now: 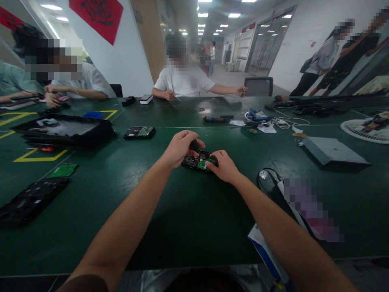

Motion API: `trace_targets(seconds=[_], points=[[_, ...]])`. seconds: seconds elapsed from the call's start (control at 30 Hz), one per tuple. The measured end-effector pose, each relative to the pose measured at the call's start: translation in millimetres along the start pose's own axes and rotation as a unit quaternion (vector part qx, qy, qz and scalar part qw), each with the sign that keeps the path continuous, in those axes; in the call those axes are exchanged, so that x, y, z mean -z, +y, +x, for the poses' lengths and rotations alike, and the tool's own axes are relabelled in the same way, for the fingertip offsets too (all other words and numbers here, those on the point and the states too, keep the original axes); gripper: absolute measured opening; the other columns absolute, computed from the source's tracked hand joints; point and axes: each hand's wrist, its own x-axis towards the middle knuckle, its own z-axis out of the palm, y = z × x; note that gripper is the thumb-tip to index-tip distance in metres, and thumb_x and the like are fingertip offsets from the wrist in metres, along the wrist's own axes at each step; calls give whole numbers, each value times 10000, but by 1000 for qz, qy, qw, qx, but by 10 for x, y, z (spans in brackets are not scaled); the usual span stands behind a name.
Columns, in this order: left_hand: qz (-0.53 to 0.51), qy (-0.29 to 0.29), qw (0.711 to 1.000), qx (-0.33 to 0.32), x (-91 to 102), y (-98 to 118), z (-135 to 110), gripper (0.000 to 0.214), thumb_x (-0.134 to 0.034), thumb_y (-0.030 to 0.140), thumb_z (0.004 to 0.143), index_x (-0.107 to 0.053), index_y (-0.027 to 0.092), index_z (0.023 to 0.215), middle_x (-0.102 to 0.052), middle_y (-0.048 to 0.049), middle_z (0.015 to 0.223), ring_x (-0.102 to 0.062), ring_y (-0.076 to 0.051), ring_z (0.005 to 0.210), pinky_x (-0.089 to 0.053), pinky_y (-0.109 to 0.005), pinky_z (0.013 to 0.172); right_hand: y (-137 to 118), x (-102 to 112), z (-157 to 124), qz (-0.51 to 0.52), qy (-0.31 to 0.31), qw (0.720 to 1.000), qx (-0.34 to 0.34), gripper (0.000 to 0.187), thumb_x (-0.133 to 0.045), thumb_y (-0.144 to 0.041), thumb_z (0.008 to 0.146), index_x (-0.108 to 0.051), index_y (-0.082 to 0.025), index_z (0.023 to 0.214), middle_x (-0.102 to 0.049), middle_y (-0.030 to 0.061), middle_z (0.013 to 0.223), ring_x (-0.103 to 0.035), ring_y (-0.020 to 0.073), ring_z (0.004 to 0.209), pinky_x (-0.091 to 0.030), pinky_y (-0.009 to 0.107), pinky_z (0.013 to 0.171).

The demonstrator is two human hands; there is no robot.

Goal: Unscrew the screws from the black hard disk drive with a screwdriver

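A hard drive [200,163] with a green circuit board and a black body lies on the green table in front of me. My left hand [184,148] is over its far left part, fingers closed round a dark, screwdriver-like tool [195,144] pointing down at the drive. The tool's tip is hidden. At the drive's right end, my right hand [223,165] grips the edge between thumb and fingers. Another hard drive [139,132] rests farther off to the left, apart from both hands.
A black tray-like casing [65,127] stands at left, with a green circuit board [63,170] and a black panel [32,198] nearer me. A grey metal box [336,152] and cables [264,117] lie at right. Several people are around; one sits opposite, holding a tool.
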Motion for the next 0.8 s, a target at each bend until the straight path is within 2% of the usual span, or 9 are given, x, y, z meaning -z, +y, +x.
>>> trace_targets(seconds=[0.13,0.3,0.43,0.53,0.6,0.7,0.8], points=[[-24,11,999,-20,10,-54,45,144,-668,301,849,-613,170,823,-732,-109,896,-703,-221,883,-597,-307,631,5,9,3,3,-2,1000,0,444,-640,-526,944,-620,-227,1272,-526,114,1336,-616,224,1041,-517,379,917],[66,16,995,-66,18,-32,34,209,-694,365,819,-742,163,796,-694,-88,936,-636,-195,856,-488,-240,524,-26,35,-2,6,-8,1000,-10,449,-639,-530,944,-622,-233,1280,-532,115,1351,-615,229,1030,-523,377,892],[47,-18,998,-35,6,-11,7,226,-696,373,833,-758,170,911,-697,-87,903,-647,-201,843,-490,-239,523,-40,40,-8,8,-11,1000,-12,453,-633,-529,948,-618,-236,1293,-525,112,1361,-615,223,1039,-521,376,905],[-21,-42,999,7,2,-35,13,226,-690,365,848,-700,165,951,-708,-99,865,-673,-211,807,-505,-247,513,-26,31,-12,7,-7,1000,-2,447,-627,-527,954,-618,-229,1288,-523,114,1353,-613,220,1049,-516,373,914],[-70,-50,996,24,8,-55,25,196,-673,345,851,-661,161,917,-714,-103,858,-693,-223,829,-556,-282,569,-10,21,-12,7,-4,1000,3,439,-627,-521,957,-618,-226,1283,-526,114,1342,-614,218,1042,-515,368,908],[-94,-40,994,25,29,-71,45,153,-634,310,838,-642,159,862,-714,-100,881,-699,-233,888,-599,-328,654,17,3,-4,6,3,1000,12,428,-637,-511,954,-617,-225,1273,-535,111,1321,-618,213,1021,-515,364,899],[-42,-12,999,0,55,-70,60,182,-612,322,821,-678,153,826,-697,-105,912,-667,-227,897,-555,-271,576,41,-12,12,7,8,1000,18,426,-653,-507,946,-624,-218,1257,-543,118,1297,-620,217,1007,-517,370,895]])
